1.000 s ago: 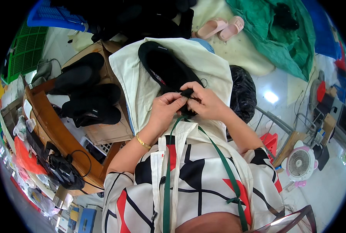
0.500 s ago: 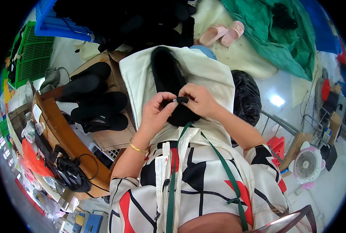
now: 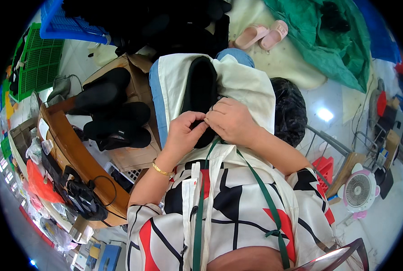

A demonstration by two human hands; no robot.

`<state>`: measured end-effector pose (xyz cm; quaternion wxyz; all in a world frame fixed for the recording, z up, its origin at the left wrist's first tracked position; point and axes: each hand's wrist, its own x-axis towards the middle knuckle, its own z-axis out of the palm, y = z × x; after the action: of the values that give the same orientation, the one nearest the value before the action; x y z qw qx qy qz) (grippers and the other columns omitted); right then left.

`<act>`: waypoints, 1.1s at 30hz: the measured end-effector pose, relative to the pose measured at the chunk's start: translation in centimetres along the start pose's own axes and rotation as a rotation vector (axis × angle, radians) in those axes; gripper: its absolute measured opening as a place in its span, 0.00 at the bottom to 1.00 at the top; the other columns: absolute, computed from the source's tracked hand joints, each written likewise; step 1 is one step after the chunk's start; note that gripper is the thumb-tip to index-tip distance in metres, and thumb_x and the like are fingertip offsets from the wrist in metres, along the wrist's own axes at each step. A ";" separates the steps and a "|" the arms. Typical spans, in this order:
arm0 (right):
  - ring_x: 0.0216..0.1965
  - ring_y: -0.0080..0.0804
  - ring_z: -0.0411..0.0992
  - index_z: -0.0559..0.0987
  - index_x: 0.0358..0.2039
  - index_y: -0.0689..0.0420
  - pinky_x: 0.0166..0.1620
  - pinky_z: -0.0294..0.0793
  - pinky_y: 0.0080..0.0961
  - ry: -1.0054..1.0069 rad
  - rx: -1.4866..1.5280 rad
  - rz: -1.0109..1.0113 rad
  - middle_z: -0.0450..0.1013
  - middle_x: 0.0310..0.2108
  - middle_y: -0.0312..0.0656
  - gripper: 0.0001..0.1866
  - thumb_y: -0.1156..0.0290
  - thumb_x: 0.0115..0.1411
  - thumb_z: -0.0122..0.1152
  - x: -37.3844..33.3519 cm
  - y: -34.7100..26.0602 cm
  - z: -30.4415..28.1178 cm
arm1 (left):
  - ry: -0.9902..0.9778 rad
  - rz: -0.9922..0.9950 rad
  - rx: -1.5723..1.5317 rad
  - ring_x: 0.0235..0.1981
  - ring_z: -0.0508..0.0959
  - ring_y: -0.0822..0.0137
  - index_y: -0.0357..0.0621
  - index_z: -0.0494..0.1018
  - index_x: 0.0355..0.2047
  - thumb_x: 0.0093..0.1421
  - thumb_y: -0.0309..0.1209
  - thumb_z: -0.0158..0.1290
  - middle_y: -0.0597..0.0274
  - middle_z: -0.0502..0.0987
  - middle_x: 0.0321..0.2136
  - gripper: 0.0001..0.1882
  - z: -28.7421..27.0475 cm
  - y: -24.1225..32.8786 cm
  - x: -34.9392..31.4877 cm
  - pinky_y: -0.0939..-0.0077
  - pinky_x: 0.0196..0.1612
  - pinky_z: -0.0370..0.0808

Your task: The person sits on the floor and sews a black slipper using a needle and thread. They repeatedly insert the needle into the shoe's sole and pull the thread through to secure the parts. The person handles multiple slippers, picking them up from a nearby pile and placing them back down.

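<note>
A black slip-on shoe [image 3: 200, 83] lies on the white apron [image 3: 244, 86] over my lap, its opening facing up. Over its near part, my left hand [image 3: 184, 128] is closed in a pinch, thumb against forefinger. My right hand [image 3: 232, 119] meets it there, fingers bent and pressed together. Between the two sets of fingertips, whatever is pinched is hidden. The near end of the shoe shows dark just below my fingers.
Several black shoes [image 3: 115, 124] lie on cardboard [image 3: 136, 156] beside a wooden table [image 3: 72, 158] at left. A black pile fills the far side, near a blue basket [image 3: 75, 31]. Right are a black plastic bag [image 3: 288, 113], pink slippers [image 3: 274, 35] and a fan [image 3: 358, 189].
My fingertips have come together lower over the shoe, and the small shiny piece and black bit between them are now hidden. The shoe has shifted slightly right and the apron has moved, baring blue trousers.
</note>
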<state>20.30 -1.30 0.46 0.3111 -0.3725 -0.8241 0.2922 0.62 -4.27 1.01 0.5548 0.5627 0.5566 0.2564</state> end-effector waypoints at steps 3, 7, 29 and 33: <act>0.29 0.37 0.71 0.78 0.28 0.53 0.30 0.71 0.32 0.197 0.025 -0.191 0.69 0.24 0.38 0.03 0.70 0.54 0.63 0.8 -1.8 -0.4 | 0.003 0.019 0.080 0.33 0.80 0.61 0.38 0.79 0.38 0.57 0.24 0.59 0.55 0.80 0.33 0.09 0.0 0.5 -0.1 0.73 0.37 0.75; 0.24 0.26 0.71 0.75 0.33 0.56 0.28 0.70 0.24 0.048 0.648 0.384 0.72 0.27 0.37 0.06 0.70 0.67 0.55 0.4 -2.3 -1.0 | -0.020 0.032 0.153 0.33 0.79 0.55 0.39 0.78 0.39 0.57 0.23 0.59 0.53 0.80 0.32 0.09 -0.1 1.5 -0.6 0.70 0.38 0.76; 0.18 0.19 0.64 0.73 0.44 0.61 0.24 0.66 0.17 0.727 1.243 0.703 0.67 0.21 0.33 0.07 0.71 0.70 0.51 -3.8 2.0 -7.6 | 0.086 0.558 0.529 0.30 0.80 0.59 0.43 0.77 0.37 0.48 0.17 0.63 0.59 0.80 0.31 0.15 -0.8 -1.8 -2.1 0.72 0.32 0.78; 0.21 0.18 0.69 0.76 0.42 0.59 0.26 0.69 0.17 0.201 1.136 0.848 0.70 0.25 0.33 0.06 0.73 0.67 0.55 -3.7 1.8 -4.9 | 0.076 0.624 0.617 0.30 0.80 0.61 0.44 0.77 0.39 0.47 0.20 0.60 0.62 0.79 0.33 0.16 -1.0 -2.2 -2.4 0.71 0.30 0.78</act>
<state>26.54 -2.03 1.21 0.3909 -0.4663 -0.2960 0.7363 -1.65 -6.60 0.03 0.2361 0.8333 0.4304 0.2540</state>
